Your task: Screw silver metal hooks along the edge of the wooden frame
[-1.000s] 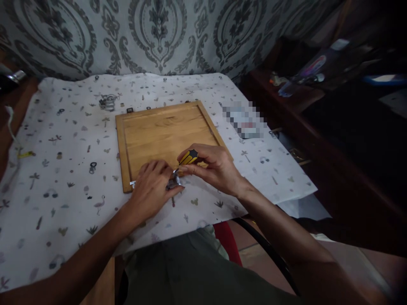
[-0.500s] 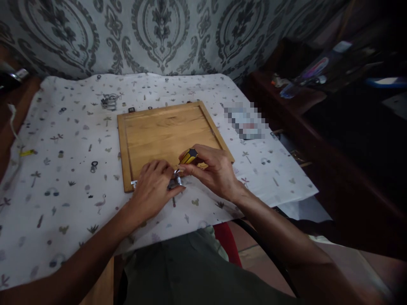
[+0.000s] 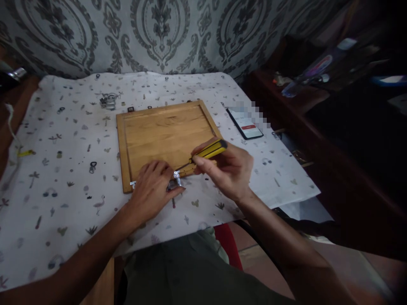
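A framed wooden panel (image 3: 168, 135) lies flat on the cloth-covered table. At its near edge sits a silver cabinet hinge (image 3: 177, 178), partly hidden by my left hand (image 3: 151, 184), whose fingers press on top while the thumb lies along the hinge's near side. My right hand (image 3: 227, 169) grips a yellow and black screwdriver (image 3: 208, 150) by its handle. The shaft slants down to the left, and its tip is at or just above the hinge; contact is too small to tell. Another metal piece (image 3: 132, 184) shows at the panel's near left corner.
Several metal hinges (image 3: 108, 101) lie behind the panel on the left. A phone (image 3: 246, 125) rests right of the panel. A clear bottle (image 3: 318, 70) is on dark furniture to the right. A white cord (image 3: 11, 127) hangs along the left side.
My right hand has drawn back to the right, and the screwdriver now leans lower, with its handle and shaft in sight. My left hand has stayed on the hinge.
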`<state>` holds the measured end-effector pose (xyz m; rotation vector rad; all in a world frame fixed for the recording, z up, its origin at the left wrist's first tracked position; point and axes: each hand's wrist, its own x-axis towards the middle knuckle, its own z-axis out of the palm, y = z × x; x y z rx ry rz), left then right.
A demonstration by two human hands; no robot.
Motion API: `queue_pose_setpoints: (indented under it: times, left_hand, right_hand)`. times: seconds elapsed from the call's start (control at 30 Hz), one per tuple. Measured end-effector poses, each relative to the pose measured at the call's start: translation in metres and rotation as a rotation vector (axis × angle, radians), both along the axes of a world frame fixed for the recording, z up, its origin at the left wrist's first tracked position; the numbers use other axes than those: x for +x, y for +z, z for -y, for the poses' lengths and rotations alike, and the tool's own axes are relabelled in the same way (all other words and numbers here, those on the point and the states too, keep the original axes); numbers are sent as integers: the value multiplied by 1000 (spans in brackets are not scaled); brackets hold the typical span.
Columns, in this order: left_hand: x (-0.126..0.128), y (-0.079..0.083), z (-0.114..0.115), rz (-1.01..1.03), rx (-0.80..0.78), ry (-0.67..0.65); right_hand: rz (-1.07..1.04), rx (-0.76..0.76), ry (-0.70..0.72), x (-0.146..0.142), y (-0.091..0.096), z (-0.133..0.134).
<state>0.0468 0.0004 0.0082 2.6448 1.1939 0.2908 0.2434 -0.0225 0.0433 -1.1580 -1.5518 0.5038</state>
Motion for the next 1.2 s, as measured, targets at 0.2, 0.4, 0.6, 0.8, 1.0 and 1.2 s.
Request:
queue_pose_setpoints:
  times: [0.2,0.4,0.6,0.8,1.0,1.2]
  left_hand:
    - [-2,-1,-1,7,-5,-12]
    - [-1,-3,0,12,11,-6]
    - [-2,-3,0,9,17,-13]
    - [-1,-1,1,1,1,-13]
    - [-1,0,1,9,-26,-13]
    - [-2,-2,1,27,6,-15]
  right_hand:
    - [-121,-25,-45,3,1,3]
    - [6,-49,-31,5,-14,4]
    - [62,-41,-11,2,-19,1]
    - [119,-18,17,0,-22,-2]
    - [206,38,29,1,-20,-3]
    - [324,13,178,4,-8,-5]
